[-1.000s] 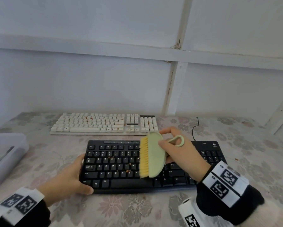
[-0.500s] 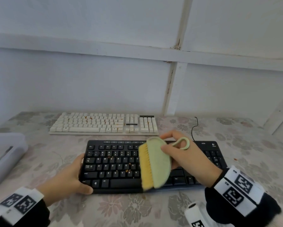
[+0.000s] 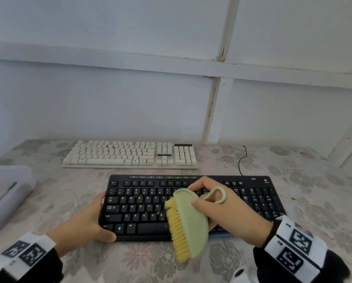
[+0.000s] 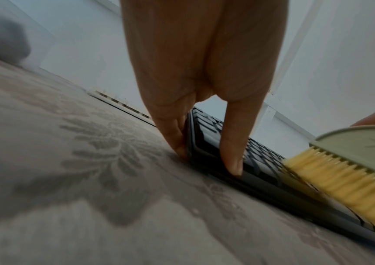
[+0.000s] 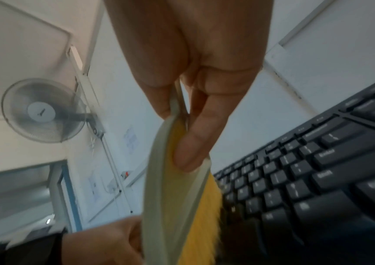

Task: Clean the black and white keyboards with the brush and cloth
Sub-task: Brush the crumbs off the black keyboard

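The black keyboard (image 3: 142, 207) lies near the table's front, with orange crumbs among its middle keys. My left hand (image 3: 83, 225) grips its left end, thumb on the front corner, fingers (image 4: 173, 136) along the side edge. My right hand (image 3: 228, 209) holds the pale green brush (image 3: 191, 221) by its looped handle. The yellow bristles (image 3: 177, 229) face left and hang past the keyboard's front edge. In the right wrist view the brush (image 5: 170, 188) sits just beside the black keyboard (image 5: 306, 179). The white keyboard (image 3: 130, 154), also speckled with crumbs, lies behind. No cloth is in view.
A translucent plastic box (image 3: 5, 197) stands at the left edge of the flowered tablecloth (image 3: 313, 180). The black keyboard's cable (image 3: 242, 160) runs back toward the white wall. A white roll (image 3: 238, 274) shows at the bottom edge.
My right hand has drawn the brush toward me and slightly right across the keys, so its bristles now overhang the keyboard's front edge. The left hand has kept its hold.
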Demonstrator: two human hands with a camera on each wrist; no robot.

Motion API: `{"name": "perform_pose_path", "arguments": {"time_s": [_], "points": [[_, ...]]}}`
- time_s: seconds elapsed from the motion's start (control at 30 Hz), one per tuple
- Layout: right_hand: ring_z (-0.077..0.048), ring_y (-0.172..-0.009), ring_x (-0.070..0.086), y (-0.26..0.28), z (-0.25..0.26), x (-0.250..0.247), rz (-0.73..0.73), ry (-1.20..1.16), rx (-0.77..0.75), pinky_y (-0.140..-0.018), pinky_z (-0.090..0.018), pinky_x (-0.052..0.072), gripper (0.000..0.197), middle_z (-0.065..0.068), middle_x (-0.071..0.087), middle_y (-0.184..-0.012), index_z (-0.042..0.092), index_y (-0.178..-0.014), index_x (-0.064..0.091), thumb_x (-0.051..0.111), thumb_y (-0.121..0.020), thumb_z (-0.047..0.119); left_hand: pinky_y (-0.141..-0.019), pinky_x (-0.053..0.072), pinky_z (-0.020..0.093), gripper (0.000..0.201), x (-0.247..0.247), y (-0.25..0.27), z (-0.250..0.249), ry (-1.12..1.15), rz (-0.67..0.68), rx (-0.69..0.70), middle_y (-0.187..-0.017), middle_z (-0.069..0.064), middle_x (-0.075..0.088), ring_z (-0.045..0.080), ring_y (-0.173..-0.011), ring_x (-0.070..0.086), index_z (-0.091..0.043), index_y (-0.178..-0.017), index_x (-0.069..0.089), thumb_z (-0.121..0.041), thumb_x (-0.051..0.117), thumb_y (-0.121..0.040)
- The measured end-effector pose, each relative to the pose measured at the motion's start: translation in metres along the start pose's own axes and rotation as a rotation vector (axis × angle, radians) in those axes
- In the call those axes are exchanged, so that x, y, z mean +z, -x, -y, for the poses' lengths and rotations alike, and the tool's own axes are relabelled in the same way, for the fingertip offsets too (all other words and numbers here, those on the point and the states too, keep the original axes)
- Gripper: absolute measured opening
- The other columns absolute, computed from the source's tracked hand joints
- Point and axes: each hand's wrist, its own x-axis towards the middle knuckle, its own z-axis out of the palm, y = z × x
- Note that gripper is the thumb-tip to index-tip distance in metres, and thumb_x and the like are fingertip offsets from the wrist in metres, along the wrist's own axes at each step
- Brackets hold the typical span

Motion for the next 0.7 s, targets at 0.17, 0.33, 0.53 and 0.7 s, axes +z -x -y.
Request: {"name": "perform_pose_path", "arguments": {"time_s": [0.17,0.33,0.53,0.7], "points": [[-0.014,-0.07,0.07,-0.014,0.009,-0.014,-0.226,-0.129,-0.095,-0.057,-0.028,0.056,0.017,-0.009,0.071,-0.087,0.014,-0.108,0.055,0.053,-0.093,0.008,-0.1,0.046,0.04,0.092,-0.001,0.0,0.001,0.003,-0.006,0.004,-0.115,-0.009,0.062,0.011,-0.107,0.061,-0.052,-0.113,0.036,-0.012,0.079,-0.042],[-0.008,-0.068,0.069,-0.028,0.005,-0.003,-0.259,-0.139,-0.103,-0.056,-0.025,0.056,0.018,-0.009,0.069,-0.089,0.015,-0.111,0.052,0.051,-0.094,0.008,-0.1,0.047,0.04,0.096,-0.002,-0.001,0.003,0.009,0.006,0.007,-0.116,-0.011,0.063,0.01,-0.108,0.061,-0.055,-0.115,0.035,-0.016,0.081,-0.04],[-0.013,-0.074,0.068,-0.02,-0.004,0.01,-0.119,-0.046,-0.02,-0.062,-0.03,0.059,0.016,-0.01,0.066,-0.086,0.017,-0.108,0.053,0.052,-0.093,0.01,-0.099,0.047,0.04,0.104,-0.001,-0.001,0.003,0.014,-0.002,0.003,-0.116,-0.008,0.064,0.01,-0.108,0.061,-0.044,-0.127,0.033,-0.015,0.08,-0.039],[-0.013,-0.068,0.067,-0.011,-0.001,0.006,-0.029,-0.038,0.003,-0.055,-0.026,0.054,0.016,-0.011,0.066,-0.082,0.013,-0.105,0.056,0.052,-0.091,0.008,-0.101,0.046,0.042,0.107,-0.001,-0.001,0.003,0.016,0.012,-0.001,-0.118,-0.009,0.064,0.011,-0.111,0.06,-0.041,-0.132,0.032,-0.016,0.081,-0.04]]}}
